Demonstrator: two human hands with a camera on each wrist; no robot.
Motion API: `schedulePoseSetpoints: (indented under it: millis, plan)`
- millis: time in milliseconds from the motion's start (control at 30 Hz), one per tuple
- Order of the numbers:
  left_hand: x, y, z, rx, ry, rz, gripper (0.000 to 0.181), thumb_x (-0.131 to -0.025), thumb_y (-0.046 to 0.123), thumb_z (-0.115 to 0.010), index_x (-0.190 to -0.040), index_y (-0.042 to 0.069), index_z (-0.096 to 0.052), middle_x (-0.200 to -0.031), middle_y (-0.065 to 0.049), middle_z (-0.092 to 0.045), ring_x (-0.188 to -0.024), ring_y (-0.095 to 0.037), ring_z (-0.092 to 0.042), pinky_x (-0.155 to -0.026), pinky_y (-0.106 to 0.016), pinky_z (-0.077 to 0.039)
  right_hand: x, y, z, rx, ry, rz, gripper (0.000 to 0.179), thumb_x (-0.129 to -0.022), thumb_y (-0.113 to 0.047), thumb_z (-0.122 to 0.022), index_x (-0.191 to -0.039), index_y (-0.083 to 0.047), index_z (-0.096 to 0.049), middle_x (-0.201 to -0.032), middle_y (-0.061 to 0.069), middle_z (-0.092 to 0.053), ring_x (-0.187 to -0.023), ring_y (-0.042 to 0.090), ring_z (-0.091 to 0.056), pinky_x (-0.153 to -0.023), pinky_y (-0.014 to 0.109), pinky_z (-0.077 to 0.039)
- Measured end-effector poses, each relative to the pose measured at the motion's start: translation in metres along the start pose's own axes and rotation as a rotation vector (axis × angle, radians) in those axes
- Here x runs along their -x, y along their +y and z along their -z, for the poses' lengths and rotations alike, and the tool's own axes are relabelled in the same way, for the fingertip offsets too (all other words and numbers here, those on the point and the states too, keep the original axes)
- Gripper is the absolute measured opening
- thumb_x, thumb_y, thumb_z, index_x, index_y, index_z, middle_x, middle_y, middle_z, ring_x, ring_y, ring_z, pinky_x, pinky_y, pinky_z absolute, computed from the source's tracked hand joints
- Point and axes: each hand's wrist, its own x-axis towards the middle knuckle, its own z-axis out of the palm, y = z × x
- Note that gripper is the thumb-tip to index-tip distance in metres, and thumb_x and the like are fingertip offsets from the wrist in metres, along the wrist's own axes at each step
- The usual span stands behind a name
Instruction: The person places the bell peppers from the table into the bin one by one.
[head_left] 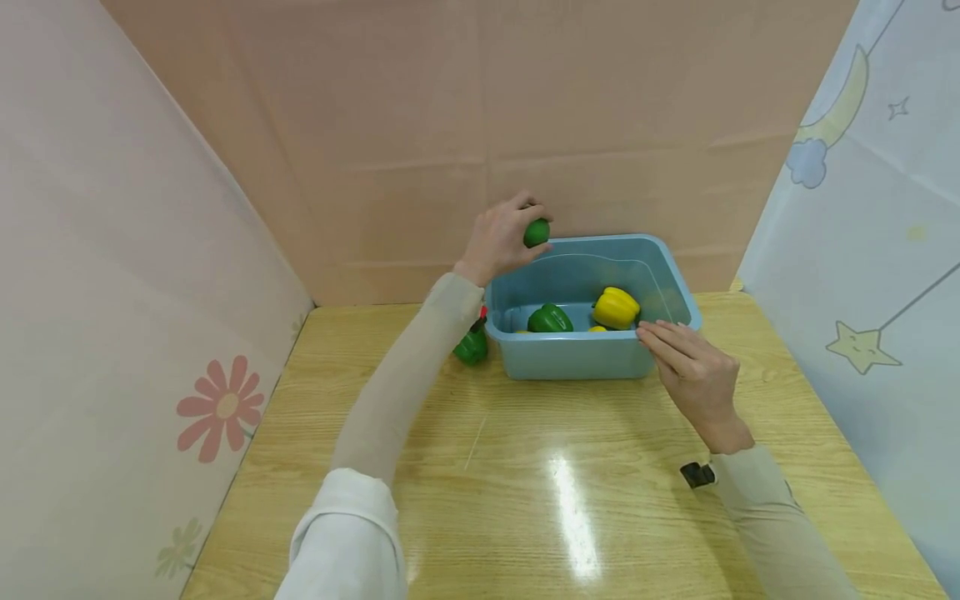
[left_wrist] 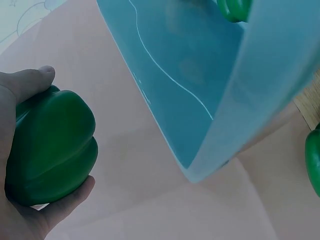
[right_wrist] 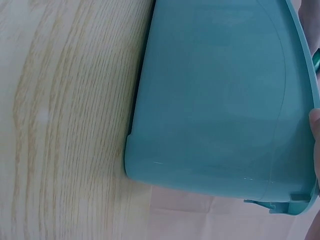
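Observation:
My left hand (head_left: 501, 237) holds a green bell pepper (left_wrist: 55, 147) above the back left corner of a blue plastic bin (head_left: 577, 357). In the left wrist view the thumb and fingers lie round the pepper. My right hand (head_left: 693, 371) is at the bin's front right rim, fingers over the edge; the right wrist view shows a digit against the rim's outer side. Inside the bin lie another green bell pepper (head_left: 550, 318) and a yellow bell pepper (head_left: 617, 308). Smaller yellow bits peek over the front wall, mostly hidden.
One more green bell pepper (head_left: 471, 347) stands on the wooden table (head_left: 480, 500) by the bin's left side, partly behind my left forearm. A brown-pink backdrop (head_left: 375, 167) rises behind the bin, with patterned cloth walls on both sides.

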Motion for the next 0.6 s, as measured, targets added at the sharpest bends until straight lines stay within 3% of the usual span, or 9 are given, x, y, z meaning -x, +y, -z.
schedulePoseSetpoints:
  millis: [133, 367, 600]
  plan:
    - [-0.002, 0.003, -0.001, -0.013, -0.023, -0.003, 0.040, -0.095, 0.042, -0.081, -0.130, 0.023, -0.074, -0.138, -0.001, -0.062, -0.111, -0.025, -0.067, -0.087, -0.039, -0.061, 0.000, -0.001, -0.001, 0.016, 0.003, -0.006, 0.022, -0.092, -0.004, -0.081, -0.113, -0.010, -0.085, -0.110, 0.008, -0.083, -0.091, 0.037, -0.080, -0.105, 0.037, -0.057]
    - [-0.007, 0.006, -0.005, -0.006, -0.014, -0.022, 0.039, -0.095, 0.041, -0.081, -0.129, 0.024, -0.074, -0.137, -0.001, -0.062, -0.110, -0.023, -0.067, -0.086, -0.038, -0.060, 0.001, 0.000, -0.004, 0.003, 0.017, -0.008, 0.026, -0.087, 0.001, -0.083, -0.111, -0.009, -0.085, -0.110, 0.008, -0.083, -0.090, 0.038, -0.080, -0.111, 0.026, -0.050]
    - [-0.012, 0.011, -0.011, 0.010, -0.025, -0.027, 0.038, -0.096, 0.041, -0.080, -0.130, 0.024, -0.074, -0.139, 0.000, -0.062, -0.108, -0.023, -0.066, -0.085, -0.035, -0.059, 0.001, 0.002, -0.005, 0.005, 0.004, -0.003, 0.021, -0.097, -0.006, -0.077, -0.115, -0.011, -0.085, -0.111, 0.007, -0.083, -0.090, 0.037, -0.080, -0.113, 0.025, -0.049]
